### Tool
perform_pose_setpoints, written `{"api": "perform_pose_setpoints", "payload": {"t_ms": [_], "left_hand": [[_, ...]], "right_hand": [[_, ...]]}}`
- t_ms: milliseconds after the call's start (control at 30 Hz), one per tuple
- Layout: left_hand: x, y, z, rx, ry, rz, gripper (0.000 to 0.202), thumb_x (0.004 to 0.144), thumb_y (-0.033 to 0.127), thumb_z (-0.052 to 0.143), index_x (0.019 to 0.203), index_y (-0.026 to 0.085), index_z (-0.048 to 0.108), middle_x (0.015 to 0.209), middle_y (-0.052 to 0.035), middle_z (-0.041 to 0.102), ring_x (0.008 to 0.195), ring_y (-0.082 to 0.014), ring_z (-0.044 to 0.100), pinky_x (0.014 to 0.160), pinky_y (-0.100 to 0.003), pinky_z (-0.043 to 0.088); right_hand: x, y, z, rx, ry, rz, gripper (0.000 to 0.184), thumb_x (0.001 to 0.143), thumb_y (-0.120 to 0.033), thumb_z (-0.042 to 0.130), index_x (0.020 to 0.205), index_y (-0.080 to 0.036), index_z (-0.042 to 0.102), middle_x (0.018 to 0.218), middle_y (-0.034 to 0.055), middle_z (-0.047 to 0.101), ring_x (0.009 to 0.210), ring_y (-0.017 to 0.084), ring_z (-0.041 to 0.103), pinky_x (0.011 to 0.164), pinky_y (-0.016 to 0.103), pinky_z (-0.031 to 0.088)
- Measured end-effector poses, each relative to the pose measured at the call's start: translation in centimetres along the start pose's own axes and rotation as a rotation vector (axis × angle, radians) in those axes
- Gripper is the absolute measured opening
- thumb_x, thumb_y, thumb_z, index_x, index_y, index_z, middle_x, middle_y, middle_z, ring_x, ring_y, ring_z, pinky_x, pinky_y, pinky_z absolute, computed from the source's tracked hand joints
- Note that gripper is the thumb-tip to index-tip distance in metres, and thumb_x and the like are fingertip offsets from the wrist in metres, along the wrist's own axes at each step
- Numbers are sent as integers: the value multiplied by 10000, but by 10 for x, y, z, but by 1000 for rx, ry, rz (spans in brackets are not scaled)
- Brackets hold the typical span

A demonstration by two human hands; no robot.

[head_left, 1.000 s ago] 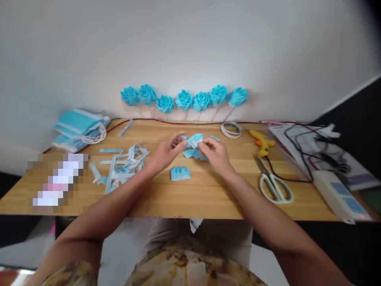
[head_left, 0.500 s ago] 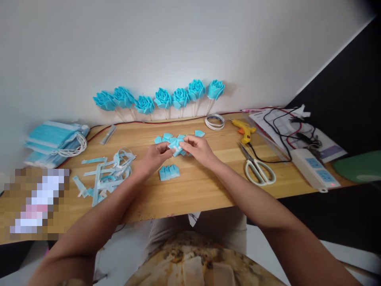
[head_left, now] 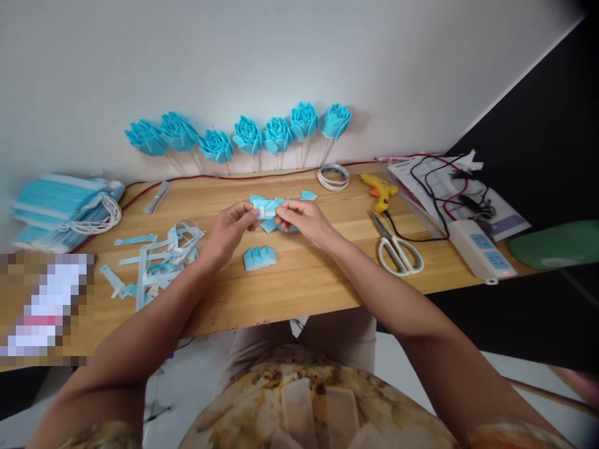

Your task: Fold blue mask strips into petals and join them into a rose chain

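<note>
Between my two hands a blue petal strip [head_left: 267, 211] is stretched out, with a white patch showing on its near side. My left hand [head_left: 234, 226] pinches its left end between thumb and fingers. The right end sits in the pinch of my right hand [head_left: 303, 219]. Below the hands lies a joined row of overlapping blue petals [head_left: 259, 258]. Loose blue petals [head_left: 270, 225] lie under and behind the strip, partly hidden by it and my fingers. Another single petal [head_left: 308, 196] rests farther back on the table.
Blue fabric roses [head_left: 247, 134] on sticks lean along the wall. Tape rolls [head_left: 333, 186], a yellow glue gun [head_left: 381, 192], scissors [head_left: 400, 254] and a power strip [head_left: 482, 249] lie right. Cut scraps [head_left: 150, 265] and stacked face masks [head_left: 60, 202] are left.
The strip in my hands is now held straighter and flatter, and my hands are slightly farther apart. The camera view has shifted a little, moving the scene up and left.
</note>
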State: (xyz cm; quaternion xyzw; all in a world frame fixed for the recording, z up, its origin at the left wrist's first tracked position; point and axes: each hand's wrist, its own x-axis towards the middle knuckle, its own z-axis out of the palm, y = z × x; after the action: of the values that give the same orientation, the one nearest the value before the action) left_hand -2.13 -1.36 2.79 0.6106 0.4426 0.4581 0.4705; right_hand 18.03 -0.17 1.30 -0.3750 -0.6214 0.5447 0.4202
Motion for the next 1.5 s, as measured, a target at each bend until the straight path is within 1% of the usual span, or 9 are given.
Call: {"api": "perform_pose_setpoints", "payload": {"t_ms": [233, 333, 433, 533, 633, 833, 1200, 1333, 1500], "left_hand": [[3, -8, 0, -14, 29, 41, 233, 843, 379, 674, 697, 212, 600, 635, 2, 547, 619, -135, 476, 628, -284, 422], [2, -7, 0, 3, 139, 116, 157, 846, 346, 693, 817, 214, 613, 675, 15, 573, 612, -126, 492, 604, -269, 399], [-4, 0, 2, 182, 244, 275, 83, 866, 273, 681, 865, 206, 632, 731, 12, 621, 639, -119, 523, 627, -266, 404], [-10, 3, 4, 407, 138, 397, 90, 900, 233, 656, 820, 196, 673, 714, 10, 616, 655, -121, 527, 652, -273, 407], [-10, -3, 5, 525, 80, 440, 85, 900, 214, 652, 852, 199, 721, 677, 17, 584, 655, -130, 525, 652, -281, 394], [-6, -14, 5, 525, 81, 425, 105, 891, 222, 648, 873, 186, 744, 694, 5, 648, 639, -127, 549, 641, -274, 404], [-12, -3, 9, 534, 45, 341, 136, 875, 211, 585, 783, 174, 678, 688, -6, 638, 639, -130, 542, 634, -270, 406], [-13, -2, 9, 538, 43, 337, 136, 860, 196, 570, 770, 170, 669, 675, -6, 627, 638, -132, 544, 632, -270, 409], [-13, -4, 10, 539, 34, 326, 153, 843, 183, 542, 760, 169, 671, 672, -7, 633, 630, -130, 542, 629, -270, 408]], "right_hand": [[-2, 0, 2, -32, -8, -25, 308, 821, -486, 702, 736, -195, 646, 721, -7, 665, 618, 94, 534, 639, 257, 449], [-2, -1, 4, -86, 61, -34, 310, 819, -492, 681, 718, -203, 627, 693, -10, 636, 614, 106, 516, 629, 268, 421], [-2, -1, 6, -149, 139, -64, 324, 837, -512, 646, 722, -211, 612, 681, -13, 604, 613, 115, 494, 623, 277, 394], [-4, -1, 9, -207, 179, -111, 317, 860, -505, 627, 731, -217, 595, 670, -17, 565, 626, 123, 478, 629, 281, 380], [-5, 0, 13, -241, 195, -131, 273, 860, -461, 621, 742, -219, 580, 670, -15, 539, 659, 133, 477, 625, 276, 378], [-6, 2, 18, -278, 199, -209, 197, 860, -379, 609, 751, -216, 587, 673, -23, 532, 670, 125, 485, 640, 268, 398], [-10, 4, 19, -597, 226, -439, 156, 901, -234, 576, 747, -215, 592, 706, -15, 620, 649, 115, 529, 652, 260, 424], [-12, 5, 19, -698, 217, -484, 156, 923, -218, 567, 768, -218, 586, 723, -8, 634, 662, 122, 542, 678, 273, 424], [-11, 8, 19, -718, 232, -512, 153, 914, -193, 569, 764, -220, 582, 704, -16, 626, 656, 121, 542, 669, 266, 424]]}}
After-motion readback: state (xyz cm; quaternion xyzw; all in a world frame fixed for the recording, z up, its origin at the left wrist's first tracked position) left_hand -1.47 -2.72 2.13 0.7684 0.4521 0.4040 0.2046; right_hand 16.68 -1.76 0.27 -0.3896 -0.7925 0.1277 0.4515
